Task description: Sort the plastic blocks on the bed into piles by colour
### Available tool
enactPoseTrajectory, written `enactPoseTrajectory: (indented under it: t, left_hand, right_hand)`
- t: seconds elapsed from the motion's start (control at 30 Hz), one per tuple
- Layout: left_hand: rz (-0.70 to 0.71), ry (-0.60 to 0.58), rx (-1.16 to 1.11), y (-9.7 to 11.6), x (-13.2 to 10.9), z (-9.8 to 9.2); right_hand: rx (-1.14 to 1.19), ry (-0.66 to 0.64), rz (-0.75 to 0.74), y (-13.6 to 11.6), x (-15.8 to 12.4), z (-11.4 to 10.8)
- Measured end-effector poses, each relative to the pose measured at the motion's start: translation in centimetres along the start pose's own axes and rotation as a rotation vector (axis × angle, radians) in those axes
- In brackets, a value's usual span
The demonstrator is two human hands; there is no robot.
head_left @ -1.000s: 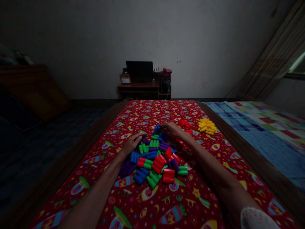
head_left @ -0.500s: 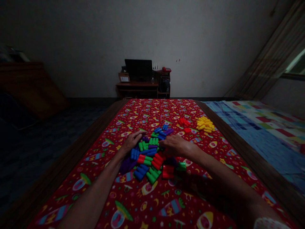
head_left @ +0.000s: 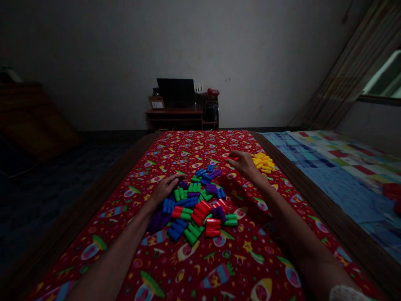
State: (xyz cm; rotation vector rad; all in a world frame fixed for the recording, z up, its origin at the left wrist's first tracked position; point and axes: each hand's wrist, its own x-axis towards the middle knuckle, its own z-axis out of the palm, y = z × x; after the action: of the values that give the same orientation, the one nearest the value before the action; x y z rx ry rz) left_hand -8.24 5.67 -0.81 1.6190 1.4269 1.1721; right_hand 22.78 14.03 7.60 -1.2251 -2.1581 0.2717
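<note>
Fingers of the right hand [head_left: 247, 165] are curled over the cloth [head_left: 266, 251], just beside the yellow heap [head_left: 264, 162], and in the head view a bit of red [head_left: 231, 158] shows at the tips, though whether it's gripped I cannot tell! Left hand [head_left: 164, 188] lies at the mixed pile [head_left: 191, 200], its grip unclear too, beside a purple piece [head_left: 183, 184]. Yellows look gathered apart, I'd judge, but red, green, blue and purple blocks remain jumbled, so plenty is left.

One head-worn view looks forward and down over a table [head_left: 122, 167] toward a wall [head_left: 250, 50].
</note>
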Motion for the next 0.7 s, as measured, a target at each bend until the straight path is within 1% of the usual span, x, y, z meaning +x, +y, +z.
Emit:
enactPoseTrajectory:
  t: [0.07, 0.1, 0.13, 0.2, 0.27, 0.37, 0.4, 0.47, 0.53, 0.6, 0.67, 0.7]
  left_hand:
    - [0.003, 0.005, -0.005, 0.0, 0.0, 0.0]
    - [0.001, 0.005, -0.005, 0.0, 0.0, -0.1]
    - [-0.003, 0.002, -0.006, 0.0, 0.0, -0.1]
    - [-0.009, -0.002, -0.004, 0.0, -0.1, -0.1]
    - [-0.008, -0.001, 0.003, 0.0, -0.1, -0.1]
    - [0.004, 0.001, 0.004, 0.1, -0.1, -0.1]
    - [0.006, -0.002, 0.003, 0.2, -0.1, -0.1]
    - [0.006, -0.006, 0.006, 0.5, -0.1, -0.1]
    - [0.001, -0.007, 0.016, 0.7, -0.2, 0.0]
    - [-0.001, -0.003, 0.023, 0.8, -0.2, 0.0]
    - [-0.001, 0.006, 0.023, 0.7, -0.1, 0.0]
    - [-0.001, 0.011, 0.018, 0.5, -0.1, 0.0]
  right_hand:
    - [0.0, 0.114, 0.094, 2.1, 0.5, 0.3]
    - [-0.001, 0.148, 0.122, 3.0, 0.7, 0.6]
    - [-0.003, 0.166, 0.135, 3.8, 0.8, 0.8]
    - [-0.016, 0.156, 0.132, 4.9, 0.7, 1.5]
    - [-0.048, 0.082, 0.096, 5.7, 0.4, 2.2]
    - [-0.099, -0.089, -0.002, 6.2, -0.2, 3.0]
    - [-0.116, -0.131, -0.039, 6.2, -0.3, 3.1]
    - [-0.164, -0.173, -0.089, 6.3, -0.4, 2.7]
    - [-0.251, -0.182, -0.053, 6.1, -0.3, 1.7]
    - [-0.368, -0.205, 0.061, 5.7, -0.2, 0.5]
    - [-0.476, -0.27, 0.167, 5.2, -0.2, -0.3]
    - [-0.514, -0.32, 0.195, 4.9, -0.2, -0.5]
